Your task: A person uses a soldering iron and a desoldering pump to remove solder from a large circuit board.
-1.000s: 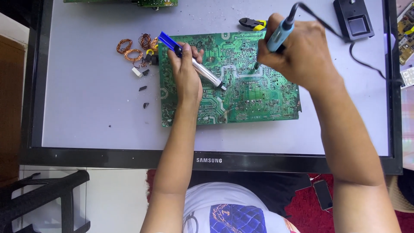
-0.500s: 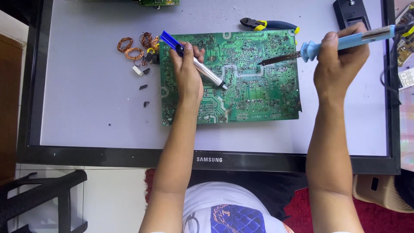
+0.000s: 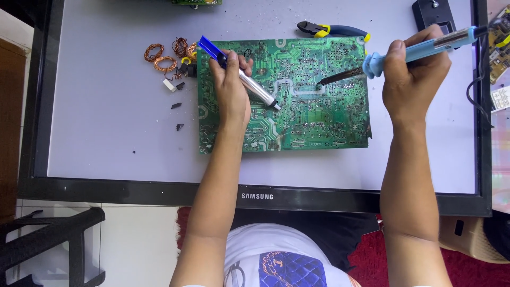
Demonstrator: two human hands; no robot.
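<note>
A green circuit board (image 3: pixel 313 117) lies flat at the centre of the frame, solder side up, on the pale grey surface (image 3: pixel 106 138) of a flat screen laid on its back with a black bezel around it. The board is rectangular, covered in fine silvery solder points and lighter green traces, with a pale winding track near its middle and some darkened, scorched-looking patches along its upper edge.

The left hand (image 3: pixel 231 90) rests on the left part of the board, clenched around a desoldering pump (image 3: pixel 239 74) with a blue plunger end and a silver barrel; its tip touches the board near the centre. The right hand (image 3: pixel 414 79), at the upper right of the frame, grips a light blue soldering iron (image 3: pixel 419 45), whose dark tip hangs over the board's upper right area; whether it touches the board cannot be told.

At the upper left, just beside the board, lie several copper wire coils (image 3: pixel 164 56) and small dark and white parts. Along the top edge of the board lies a pair of cutters (image 3: pixel 332 31) with blue and yellow handles. A black box (image 3: pixel 433 15) sits at the upper right.
</note>
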